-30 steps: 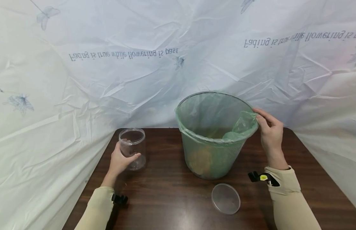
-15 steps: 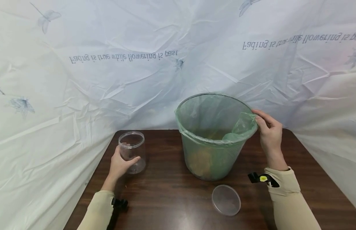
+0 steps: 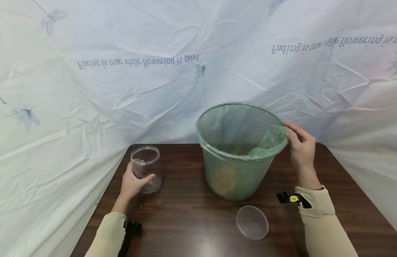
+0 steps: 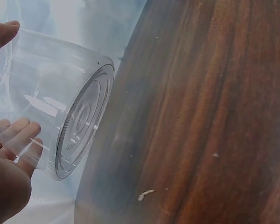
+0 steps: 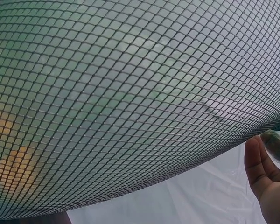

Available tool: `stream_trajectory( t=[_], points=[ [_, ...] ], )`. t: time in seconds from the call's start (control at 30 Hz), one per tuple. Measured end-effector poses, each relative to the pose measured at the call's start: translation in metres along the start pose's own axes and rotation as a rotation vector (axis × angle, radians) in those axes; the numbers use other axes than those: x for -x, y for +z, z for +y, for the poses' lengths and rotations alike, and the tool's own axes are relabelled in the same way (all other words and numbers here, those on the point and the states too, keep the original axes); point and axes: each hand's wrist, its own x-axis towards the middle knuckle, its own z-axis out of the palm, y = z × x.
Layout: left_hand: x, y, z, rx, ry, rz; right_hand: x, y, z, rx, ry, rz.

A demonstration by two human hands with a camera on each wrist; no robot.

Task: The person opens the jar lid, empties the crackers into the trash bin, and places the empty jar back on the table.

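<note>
In the head view my left hand (image 3: 133,182) grips a clear plastic jar (image 3: 152,175), thumb on the near side and fingers round the far side. The jar is upright and lidless. Its ringed underside shows in the left wrist view, so the jar (image 4: 60,79) appears held a little off the table. My right hand (image 3: 303,150) pinches a green plastic bag (image 3: 273,137) at the right rim of a wire mesh bin (image 3: 235,175). The bag lines the bin and folds over most of its rim; the right part sags inward. Something orange-yellow shows blurred through the bin's wall.
A clear round lid (image 3: 252,222) lies on the dark wooden table (image 3: 192,221) in front of the bin. Pale crumbs (image 4: 145,194) lie near the jar. A white printed plastic sheet (image 3: 153,89) hangs behind and on both sides of the table.
The left hand has shifted the jar slightly left and down toward the table. The right hand, bag, bin and lid have stayed in place.
</note>
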Motion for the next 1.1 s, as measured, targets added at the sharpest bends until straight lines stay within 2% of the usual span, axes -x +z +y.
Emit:
stream_trajectory(
  t=[0.33, 0.53, 0.77, 0.97, 1.1],
  points=[
    [0.007, 0.001, -0.009, -0.006, -0.049, -0.023, 0.004, 0.002, 0.001, 0.004, 0.009, -0.005],
    [0.008, 0.006, -0.01, 0.009, -0.038, -0.027, 0.002, 0.001, 0.0, -0.019, 0.004, -0.006],
    [0.007, 0.007, -0.009, 0.038, -0.004, -0.015, 0.001, 0.0, -0.001, 0.03, 0.005, 0.01],
    [0.007, 0.007, -0.012, 0.029, -0.014, -0.019, 0.0, 0.0, -0.001, -0.041, 0.005, 0.008],
    [0.007, 0.006, -0.012, 0.026, -0.031, -0.024, -0.001, 0.0, -0.001, -0.032, 0.001, 0.008]
  ],
)
